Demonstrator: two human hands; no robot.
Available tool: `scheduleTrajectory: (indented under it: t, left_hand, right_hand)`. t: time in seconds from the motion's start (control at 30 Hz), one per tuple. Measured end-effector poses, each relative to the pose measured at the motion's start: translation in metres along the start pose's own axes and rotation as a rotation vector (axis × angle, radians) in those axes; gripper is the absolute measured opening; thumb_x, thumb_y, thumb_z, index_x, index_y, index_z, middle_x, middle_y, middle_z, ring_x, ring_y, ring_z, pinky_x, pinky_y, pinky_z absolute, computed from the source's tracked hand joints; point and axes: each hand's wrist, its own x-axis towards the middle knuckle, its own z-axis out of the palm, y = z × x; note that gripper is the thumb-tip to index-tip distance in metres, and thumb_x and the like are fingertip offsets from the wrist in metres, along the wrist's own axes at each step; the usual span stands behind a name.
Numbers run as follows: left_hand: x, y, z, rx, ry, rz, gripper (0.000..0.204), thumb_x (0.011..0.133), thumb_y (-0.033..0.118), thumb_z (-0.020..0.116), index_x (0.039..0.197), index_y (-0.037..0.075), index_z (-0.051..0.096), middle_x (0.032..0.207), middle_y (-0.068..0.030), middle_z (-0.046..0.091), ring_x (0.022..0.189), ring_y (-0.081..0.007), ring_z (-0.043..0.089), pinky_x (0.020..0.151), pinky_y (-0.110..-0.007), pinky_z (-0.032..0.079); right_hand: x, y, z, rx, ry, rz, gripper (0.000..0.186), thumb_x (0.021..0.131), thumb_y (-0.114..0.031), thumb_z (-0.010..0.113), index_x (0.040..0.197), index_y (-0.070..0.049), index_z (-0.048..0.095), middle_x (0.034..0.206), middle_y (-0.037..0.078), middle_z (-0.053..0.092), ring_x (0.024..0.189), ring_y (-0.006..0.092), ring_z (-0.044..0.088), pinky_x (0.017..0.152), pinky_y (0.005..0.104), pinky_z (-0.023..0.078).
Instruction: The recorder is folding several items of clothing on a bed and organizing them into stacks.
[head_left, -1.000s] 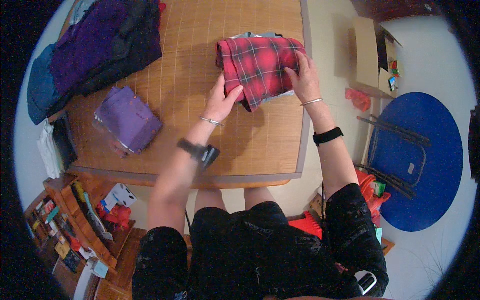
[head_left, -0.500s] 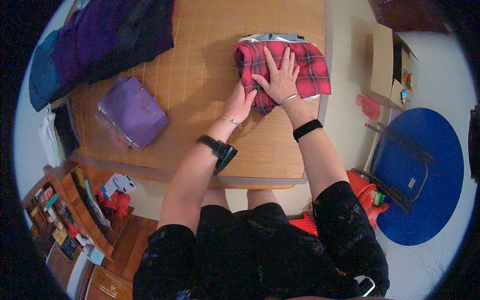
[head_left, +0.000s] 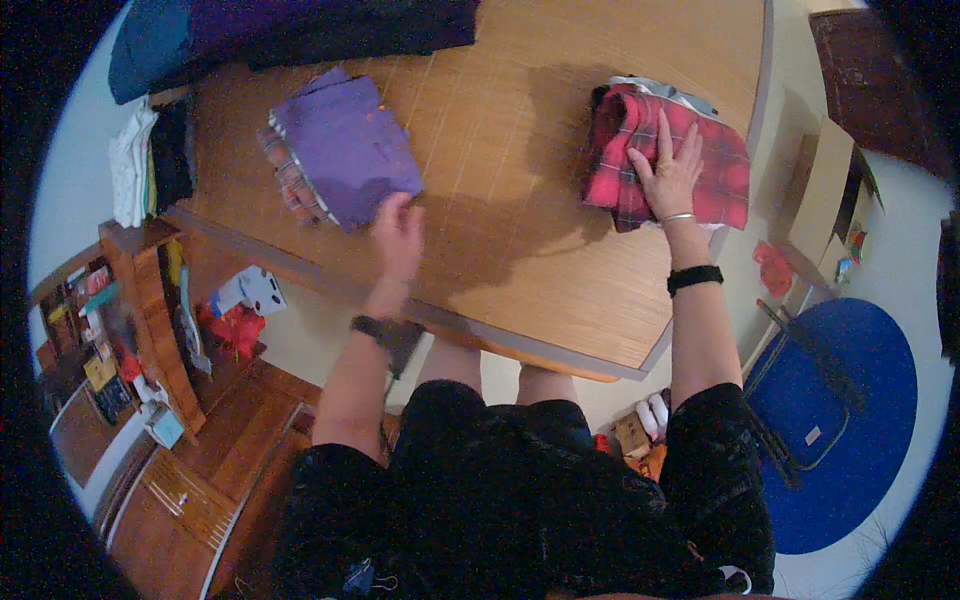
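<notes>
Table (head_left: 520, 70): wooden top, grey edging; landmark for all entries below.

Right hand (head_left: 672, 180): over the right part of the table, palm down on the red plaid cloth; fingers spread wide and laid flat, gripping nothing. Metal bangle (head_left: 677, 217) at the wrist, black band (head_left: 694, 281) further up the forearm.

Red plaid cloth (head_left: 720, 180): folded, on the table near its right edge, top layer of a small stack. Grey cloth (head_left: 675, 97) shows from under its far side.

Left hand (head_left: 399, 240): over the left half of the table toward the near edge, blurred; fingers look loosely bent, with no cloth seen in them. Fingertips at the near right corner of the purple cloth; whether they touch it, cannot tell.

Purple cloth (head_left: 345, 145): folded, on the left half of the table. Brown plaid cloth (head_left: 290, 175) sticks out along its left side.

Dark bundle (head_left: 330, 30): teal, purple and black fabric, at the table's far left.

White cloth (head_left: 133, 165): at the table's left end, black cloth (head_left: 172, 160) beside it.

Shelf (head_left: 150, 320): wooden, filled with small goods, left of the table's near edge.

Cardboard box (head_left: 815, 190): open, right of the table.

Blue disc (head_left: 860, 440): round, dark folded legs across it, right of the table's near corner.
</notes>
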Motion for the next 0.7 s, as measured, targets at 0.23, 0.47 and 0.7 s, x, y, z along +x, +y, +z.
scheduleTrajectory:
  t: [0.23, 0.47, 0.7]
  left_hand:
    - [0.071, -0.109, -0.096, 0.224, 0.244, -0.032, 0.037, 0.071, 0.020, 0.066, 0.097, -0.002, 0.055, 0.086, -0.0173, 0.059, 0.078, -0.0304, 0.057, 0.072, -0.039, 0.044]
    - [0.102, -0.138, -0.088, 0.438, 0.160, -0.177, 0.038, 0.065, 0.028, 0.070, 0.087, 0.000, 0.057, 0.082, -0.0175, 0.061, 0.078, -0.0350, 0.057, 0.071, -0.042, 0.045]
    - [0.096, -0.082, -0.074, 0.690, 0.161, -0.075, 0.041, 0.065, 0.037, 0.069, 0.082, 0.002, 0.057, 0.080, -0.0171, 0.061, 0.076, -0.0356, 0.058, 0.069, -0.043, 0.046]
  right_hand:
    - [-0.023, -0.023, -0.042, 0.175, -0.036, -0.046, 0.056, 0.080, -0.025, 0.058, 0.130, -0.019, 0.034, 0.130, 0.027, 0.029, 0.120, 0.0418, 0.029, 0.098, 0.0440, 0.028]
    - [-0.078, -0.034, -0.064, 0.201, -0.104, 0.016, 0.037, 0.079, -0.014, 0.059, 0.115, -0.008, 0.049, 0.121, 0.022, 0.040, 0.110, 0.0362, 0.042, 0.083, 0.0379, 0.045]
    - [-0.159, -0.038, -0.037, 0.496, -0.041, 0.039, 0.024, 0.080, -0.001, 0.056, 0.104, -0.003, 0.055, 0.111, 0.014, 0.049, 0.081, 0.0181, 0.059, 0.062, 0.0249, 0.050]
